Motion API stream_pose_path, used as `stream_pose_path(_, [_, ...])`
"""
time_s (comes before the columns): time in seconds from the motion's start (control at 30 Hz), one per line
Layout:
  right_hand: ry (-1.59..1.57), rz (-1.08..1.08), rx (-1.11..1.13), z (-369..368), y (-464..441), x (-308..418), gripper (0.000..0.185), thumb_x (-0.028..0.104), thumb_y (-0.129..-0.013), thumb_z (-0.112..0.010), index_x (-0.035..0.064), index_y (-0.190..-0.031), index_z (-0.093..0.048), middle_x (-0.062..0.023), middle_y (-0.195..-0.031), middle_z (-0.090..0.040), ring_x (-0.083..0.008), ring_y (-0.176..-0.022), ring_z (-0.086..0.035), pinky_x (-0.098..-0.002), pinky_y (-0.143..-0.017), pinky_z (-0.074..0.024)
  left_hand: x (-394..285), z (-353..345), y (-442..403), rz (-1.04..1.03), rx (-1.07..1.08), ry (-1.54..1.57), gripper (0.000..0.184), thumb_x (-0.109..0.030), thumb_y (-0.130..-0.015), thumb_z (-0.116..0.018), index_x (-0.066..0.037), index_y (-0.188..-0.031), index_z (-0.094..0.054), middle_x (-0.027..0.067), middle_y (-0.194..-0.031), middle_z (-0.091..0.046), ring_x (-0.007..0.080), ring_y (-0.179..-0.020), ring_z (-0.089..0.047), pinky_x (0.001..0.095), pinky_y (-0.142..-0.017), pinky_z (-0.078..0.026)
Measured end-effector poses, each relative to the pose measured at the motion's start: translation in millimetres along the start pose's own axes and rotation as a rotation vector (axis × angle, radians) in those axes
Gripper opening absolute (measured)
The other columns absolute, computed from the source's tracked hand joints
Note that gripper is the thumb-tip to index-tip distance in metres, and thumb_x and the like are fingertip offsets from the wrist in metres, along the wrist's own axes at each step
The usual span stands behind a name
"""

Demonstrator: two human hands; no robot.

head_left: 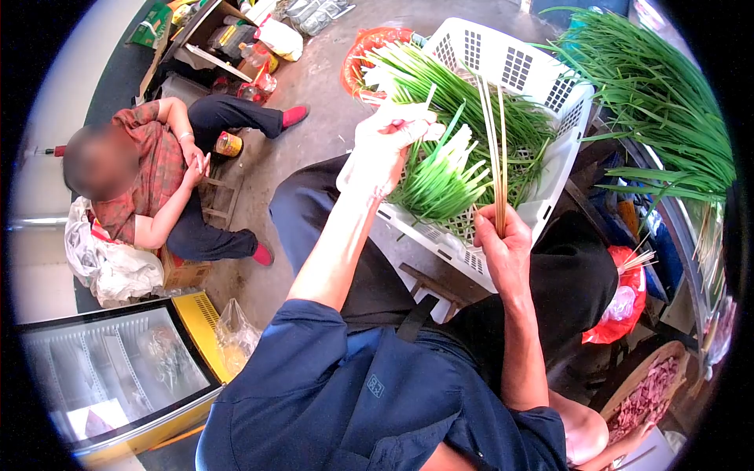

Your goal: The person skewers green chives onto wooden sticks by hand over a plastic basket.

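My left hand (pixel 391 141) is closed in a pinch above the basket, with a thin garlic chive stalk at its fingertips; how many it holds is hard to see. Just below and beside it lies a bundle of chives (pixel 446 184) with pale cut ends. Several long bamboo skewers (pixel 500 149) stand upright in my right hand (pixel 503 235), whose fingers wrap round their lower ends at the basket's near rim. The white plastic basket (pixel 577 118) rests by my lap, and a longer pile of chives (pixel 448 94) fills its far side.
More long chives (pixel 652 102) hang over a surface at right. A seated person (pixel 133 173) is at left, near a glass-topped freezer (pixel 126 377). A red bag (pixel 628 290) lies at right, above a round tray of chopped meat (pixel 648 392) with another person's hand nearby.
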State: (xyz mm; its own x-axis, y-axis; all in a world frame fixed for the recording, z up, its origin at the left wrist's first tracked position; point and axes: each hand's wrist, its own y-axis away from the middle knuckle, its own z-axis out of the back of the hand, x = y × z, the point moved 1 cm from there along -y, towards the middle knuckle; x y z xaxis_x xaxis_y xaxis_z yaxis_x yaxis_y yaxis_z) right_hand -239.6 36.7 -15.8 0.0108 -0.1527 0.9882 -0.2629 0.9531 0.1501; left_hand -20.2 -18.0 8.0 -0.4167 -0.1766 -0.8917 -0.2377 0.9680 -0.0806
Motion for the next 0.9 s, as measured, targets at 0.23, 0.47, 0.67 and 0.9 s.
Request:
stream_pose_path(0.23, [-0.012, 0.014, -0.011, 0.5, 1.3, -0.1, 0.008, 0.009, -0.09, -0.06, 0.0016, -0.088, -0.061, 0.0021, -0.065, -0.054, -0.0055, -0.058, -0.05, -0.0222, -0.052, -0.0418, 2.4, -1.5, 4.9, 0.0, -0.001, -0.044, 0.023, 0.001, -0.086, -0.061, 0.004, -0.109, -0.062, 0.0112, -0.099, -0.066, 0.0186, -0.087, -0.062, 0.0307, -0.083, -0.049])
stream_pose_path(0.47, [-0.009, -0.014, -0.014, -0.1, 1.3, -2.3, 0.007, 0.008, -0.089, -0.06, 0.0015, -0.088, -0.06, 0.0021, -0.064, -0.054, -0.0051, -0.058, -0.049, -0.0224, -0.052, -0.0411, 2.7, 2.8, -2.7, -0.024, 0.06, 0.028, 0.044, -0.003, -0.084, -0.067, 0.003, -0.124, -0.051, 0.0096, -0.094, -0.065, 0.0186, -0.084, -0.063, 0.0331, -0.088, -0.05])
stream_pose_path(0.67, [0.013, 0.005, -0.019, 2.2, 2.2, -2.2, 0.007, 0.009, -0.089, -0.06, 0.0013, -0.088, -0.06, 0.0022, -0.065, -0.054, -0.0052, -0.058, -0.049, -0.0224, -0.053, -0.0414, 6.1, -14.3, 13.9, 0.151, 0.065, -0.112, 0.05, 0.004, -0.083, -0.066, 0.002, -0.129, -0.046, 0.0117, -0.091, -0.069, 0.0209, -0.101, -0.065, 0.0325, -0.09, -0.05])
stream_pose_path(0.9, [-0.059, 0.011, -0.014, 1.6, -4.0, -4.7, 0.008, 0.008, -0.09, -0.059, 0.0002, -0.088, -0.059, 0.0017, -0.066, -0.053, -0.0062, -0.059, -0.049, -0.0222, -0.054, -0.0409, 17.5, -4.3, 10.8, 0.171, 0.126, -0.008, 0.046, 0.005, -0.081, -0.068, 0.001, -0.123, -0.05, 0.0098, -0.093, -0.068, 0.0161, -0.088, -0.065, 0.0294, -0.085, -0.051])
